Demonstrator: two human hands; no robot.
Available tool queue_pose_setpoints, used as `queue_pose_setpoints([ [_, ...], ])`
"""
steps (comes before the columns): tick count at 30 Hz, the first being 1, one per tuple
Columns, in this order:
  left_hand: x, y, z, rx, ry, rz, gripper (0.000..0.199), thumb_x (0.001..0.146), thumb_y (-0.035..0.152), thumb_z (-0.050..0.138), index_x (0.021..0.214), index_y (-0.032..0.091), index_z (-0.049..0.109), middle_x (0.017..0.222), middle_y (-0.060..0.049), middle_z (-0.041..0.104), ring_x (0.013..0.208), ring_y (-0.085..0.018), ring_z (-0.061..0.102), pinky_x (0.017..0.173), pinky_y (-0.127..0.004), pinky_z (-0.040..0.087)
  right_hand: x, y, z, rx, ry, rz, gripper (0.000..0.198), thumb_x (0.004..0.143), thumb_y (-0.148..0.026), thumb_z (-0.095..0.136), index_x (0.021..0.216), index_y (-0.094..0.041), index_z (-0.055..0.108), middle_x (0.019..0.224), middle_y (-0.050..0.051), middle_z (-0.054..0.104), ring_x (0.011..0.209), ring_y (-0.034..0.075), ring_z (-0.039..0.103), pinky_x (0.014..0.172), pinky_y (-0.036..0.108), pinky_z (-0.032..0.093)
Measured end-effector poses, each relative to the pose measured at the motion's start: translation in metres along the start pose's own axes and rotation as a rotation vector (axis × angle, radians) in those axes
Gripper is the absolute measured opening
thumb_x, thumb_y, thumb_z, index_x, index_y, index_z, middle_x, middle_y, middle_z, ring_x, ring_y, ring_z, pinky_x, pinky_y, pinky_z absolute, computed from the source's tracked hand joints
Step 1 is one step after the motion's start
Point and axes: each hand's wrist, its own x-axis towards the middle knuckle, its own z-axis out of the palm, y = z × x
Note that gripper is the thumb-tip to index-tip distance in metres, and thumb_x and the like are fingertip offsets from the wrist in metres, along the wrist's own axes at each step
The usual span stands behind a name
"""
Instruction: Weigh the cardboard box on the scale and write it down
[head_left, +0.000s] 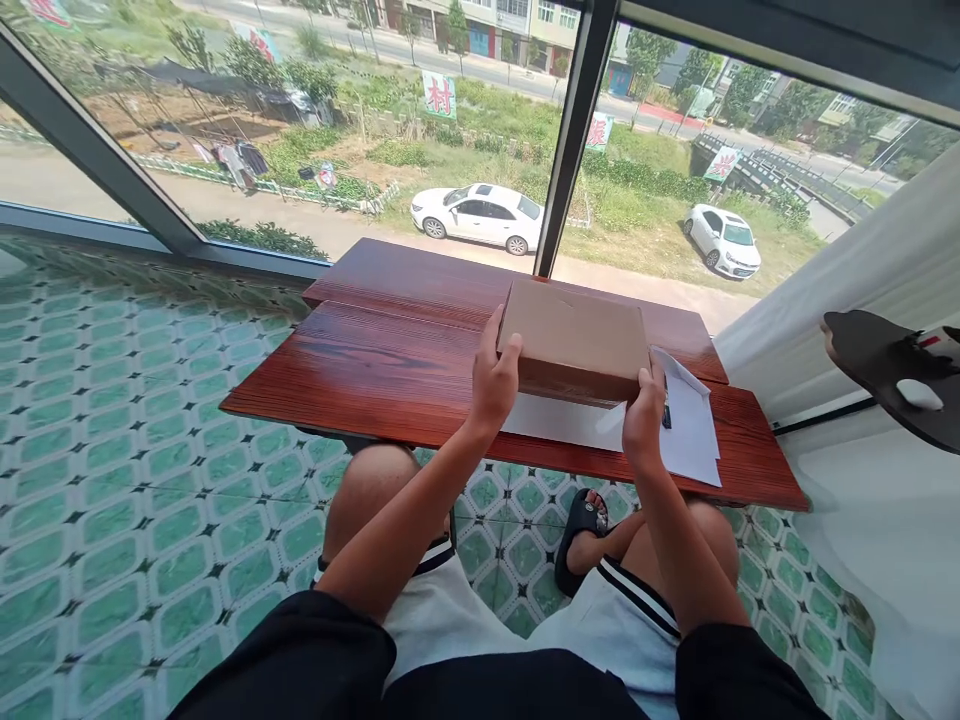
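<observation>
Brown and oblong, the cardboard box (576, 328) over the shiny red wooden counter (375, 365) could tip and fall if the left fingers (511, 348) or right fingers (644, 379) gripping its ends slip.

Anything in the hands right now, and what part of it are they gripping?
Yes, a brown cardboard box. The left hand grips its left end and the right hand its right end, both near the corners closest to the person.

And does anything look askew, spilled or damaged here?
Only slightly: the white paper on the table, right of the box, looks untidy, its far edge apparently curled up. No spill shows.
</observation>
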Motion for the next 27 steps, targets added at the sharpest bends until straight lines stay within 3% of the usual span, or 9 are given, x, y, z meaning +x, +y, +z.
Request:
queue_pose_setpoints([
  [12,0.027,0.006,-0.041,0.029,0.16,0.107,0.045,0.091,0.033,0.046,0.133,0.022,0.058,0.143,-0.004,0.056,0.135,-0.021,0.048,0.117,-0.035,0.038,0.001,-0.024,0.053,-0.117,-0.078,-0.066,0.049,0.093,-0.036,0.034,0.131,-0.019,0.058,0.139,0.009,0.054,0.127,0.02,0.047,0.113,0.04,0.034],
  [27,0.063,-0.002,-0.114,0.163,0.48,0.121,0.045,0.086,0.036,0.052,0.125,0.018,0.064,0.127,-0.008,0.067,0.121,-0.023,0.06,0.108,-0.033,0.045,-0.007,-0.025,0.146,0.026,-0.237,0.015,0.053,0.092,-0.039,0.035,0.138,-0.017,0.05,0.138,0.009,0.054,0.126,0.022,0.049,0.105,0.037,0.04],
])
